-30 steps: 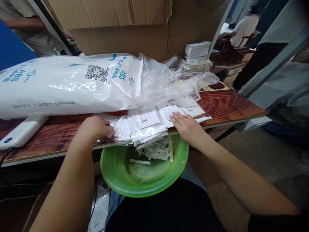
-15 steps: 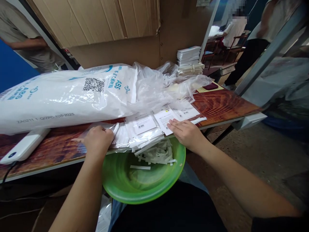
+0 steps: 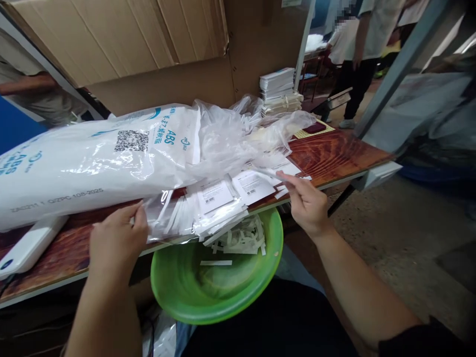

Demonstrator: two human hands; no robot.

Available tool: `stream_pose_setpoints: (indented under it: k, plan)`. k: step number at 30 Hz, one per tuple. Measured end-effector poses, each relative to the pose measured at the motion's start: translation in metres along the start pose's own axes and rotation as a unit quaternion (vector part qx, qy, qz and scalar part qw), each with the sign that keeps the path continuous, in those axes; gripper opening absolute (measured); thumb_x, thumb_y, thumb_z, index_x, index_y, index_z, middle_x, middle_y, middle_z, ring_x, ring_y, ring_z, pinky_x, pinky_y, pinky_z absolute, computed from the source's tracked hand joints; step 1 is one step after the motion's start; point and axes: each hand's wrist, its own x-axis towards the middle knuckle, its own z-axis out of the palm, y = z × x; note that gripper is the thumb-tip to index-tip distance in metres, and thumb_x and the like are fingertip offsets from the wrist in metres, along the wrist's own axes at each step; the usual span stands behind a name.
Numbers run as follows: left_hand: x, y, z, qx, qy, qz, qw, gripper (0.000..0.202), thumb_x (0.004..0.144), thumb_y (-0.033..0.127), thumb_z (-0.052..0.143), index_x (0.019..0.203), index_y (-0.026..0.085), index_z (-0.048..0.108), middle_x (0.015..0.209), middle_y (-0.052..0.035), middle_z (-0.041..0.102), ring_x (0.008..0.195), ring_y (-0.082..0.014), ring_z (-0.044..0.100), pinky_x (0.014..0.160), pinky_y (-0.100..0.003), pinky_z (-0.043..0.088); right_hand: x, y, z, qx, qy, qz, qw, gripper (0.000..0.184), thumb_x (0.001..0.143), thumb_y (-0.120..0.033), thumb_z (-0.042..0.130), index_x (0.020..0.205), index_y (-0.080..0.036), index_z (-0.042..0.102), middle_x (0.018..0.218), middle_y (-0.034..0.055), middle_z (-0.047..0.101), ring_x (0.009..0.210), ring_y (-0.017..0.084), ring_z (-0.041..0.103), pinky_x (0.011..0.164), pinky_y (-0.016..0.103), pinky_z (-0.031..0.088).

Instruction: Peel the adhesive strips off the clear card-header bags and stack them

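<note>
My left hand (image 3: 121,238) is closed at the table's front, its fingers pinching the edge of a clear plastic bag (image 3: 156,225). Beside that bag lie several narrow white paper strips (image 3: 181,215). My right hand (image 3: 308,204) holds a thin white card (image 3: 269,173) by its edge, seen nearly edge-on. Below it on the table are printed white cards (image 3: 254,187), and another labelled card (image 3: 214,196) rests on the pile to the left. Under the table edge sits a green basin (image 3: 219,302) with curled white strips (image 3: 241,237) inside.
A big white printed sack (image 3: 85,163) fills the table's left and back, its clear plastic liner (image 3: 226,139) spilling right. Stacked papers (image 3: 278,89) stand behind. A white device (image 3: 31,243) lies at left. Cardboard (image 3: 122,34) walls the back; people stand beyond.
My right hand has risen off the cards and now pinches one by its edge. My left hand has shifted left and nearer, gripping the bag's edge. The view has turned slightly.
</note>
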Motion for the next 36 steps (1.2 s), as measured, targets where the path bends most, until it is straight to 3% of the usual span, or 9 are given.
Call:
stream_pose_setpoints:
  k: [4,6,8,10,14,18,23,28,36]
  plan:
    - [-0.018,0.042,-0.011,-0.065,0.119,0.217,0.967,0.027,0.085,0.028,0.055,0.107,0.023,0.069,0.108,-0.0028,0.07,0.098,-0.0203,0.064,0.089,-0.032,0.049,-0.004,-0.008,0.002,0.129,0.143,0.162,0.968,0.024,0.09,-0.031,0.056,0.109,-0.022,0.068,0.103,0.0044,0.072,0.096,0.02,0.067,0.089,0.036,0.053]
    - [-0.02,0.061,0.001,-0.097,0.097,0.333,0.933,0.029,0.087,0.025,0.053,0.111,0.022,0.068,0.107,-0.0052,0.068,0.096,-0.0187,0.062,0.089,-0.031,0.048,-0.005,-0.014,0.003,0.23,0.112,0.184,0.949,0.024,0.089,-0.032,0.057,0.109,-0.022,0.067,0.104,0.0038,0.072,0.096,0.021,0.067,0.088,0.038,0.053]
    - [-0.016,0.071,0.02,-0.098,0.056,0.383,0.917,0.028,0.088,0.025,0.051,0.106,0.02,0.071,0.1,-0.0081,0.066,0.091,-0.0201,0.059,0.086,-0.033,0.048,-0.006,-0.021,-0.001,0.28,0.033,0.178,0.943,0.02,0.088,-0.029,0.06,0.106,-0.024,0.068,0.103,0.0027,0.072,0.095,0.02,0.067,0.087,0.038,0.053]
    - [-0.01,0.074,0.038,-0.106,0.007,0.382,0.918,0.026,0.087,0.028,0.052,0.099,0.02,0.074,0.092,-0.0088,0.063,0.086,-0.0206,0.057,0.08,-0.034,0.047,-0.006,-0.03,-0.008,0.272,-0.08,0.137,0.949,0.02,0.088,-0.022,0.058,0.105,-0.025,0.069,0.105,0.0031,0.072,0.097,0.02,0.067,0.087,0.037,0.052]
    - [-0.006,0.067,0.053,-0.194,-0.108,0.305,0.926,0.027,0.088,0.038,0.054,0.101,0.024,0.073,0.088,-0.0053,0.062,0.08,-0.0164,0.057,0.072,-0.029,0.046,-0.001,-0.039,-0.021,0.16,-0.24,-0.059,0.956,0.033,0.09,-0.009,0.049,0.115,-0.025,0.064,0.113,0.0043,0.07,0.107,0.018,0.064,0.094,0.039,0.044]
    - [-0.013,0.064,0.046,-0.26,-0.123,0.261,0.921,0.023,0.085,0.038,0.06,0.095,0.024,0.074,0.088,-0.0033,0.065,0.078,-0.0141,0.059,0.068,-0.026,0.045,0.001,-0.041,-0.025,0.084,-0.276,-0.165,0.943,0.034,0.089,-0.009,0.048,0.117,-0.022,0.061,0.118,0.0062,0.067,0.116,0.019,0.059,0.097,0.042,0.036]
    - [-0.02,0.065,0.04,-0.304,-0.096,0.26,0.911,0.019,0.083,0.033,0.062,0.092,0.022,0.075,0.085,-0.0023,0.067,0.075,-0.0124,0.06,0.066,-0.024,0.045,0.002,-0.046,-0.034,0.079,-0.297,-0.186,0.933,0.033,0.089,-0.006,0.045,0.115,-0.02,0.061,0.117,0.0067,0.068,0.118,0.019,0.058,0.096,0.042,0.034]
    - [-0.022,0.062,0.043,-0.316,-0.127,0.249,0.907,0.019,0.083,0.035,0.062,0.091,0.024,0.075,0.088,-0.0018,0.068,0.077,-0.0131,0.061,0.069,-0.025,0.046,0.002,-0.052,-0.04,0.049,-0.314,-0.198,0.927,0.033,0.089,-0.005,0.042,0.113,-0.019,0.061,0.117,0.0069,0.067,0.117,0.019,0.058,0.096,0.042,0.033]
    - [-0.029,0.068,0.045,-0.339,-0.11,0.281,0.891,0.019,0.085,0.03,0.059,0.092,0.024,0.076,0.087,-0.0046,0.065,0.078,-0.014,0.06,0.073,-0.027,0.048,-0.014,-0.07,-0.002,-0.087,-0.308,-0.258,0.912,0.035,0.091,-0.009,0.046,0.123,-0.018,0.057,0.127,0.0109,0.06,0.118,0.022,0.053,0.089,0.038,0.037]
